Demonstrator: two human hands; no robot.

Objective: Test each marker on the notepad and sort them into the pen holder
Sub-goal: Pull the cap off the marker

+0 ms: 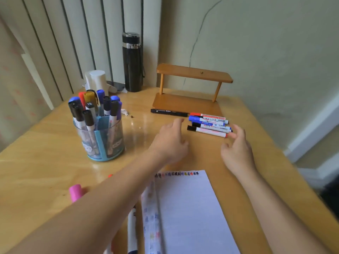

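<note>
Both grips wide, empty. Best pinch the nearest black-capped white marker mid-barrel with the right hand, left hand clear.

The pen holder stands left of the loose markers, notepad nearest.

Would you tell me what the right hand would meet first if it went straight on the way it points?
Probably the tail of the nearest black-capped marker; the right hand looks almost on it, though depth is unclear.
</note>
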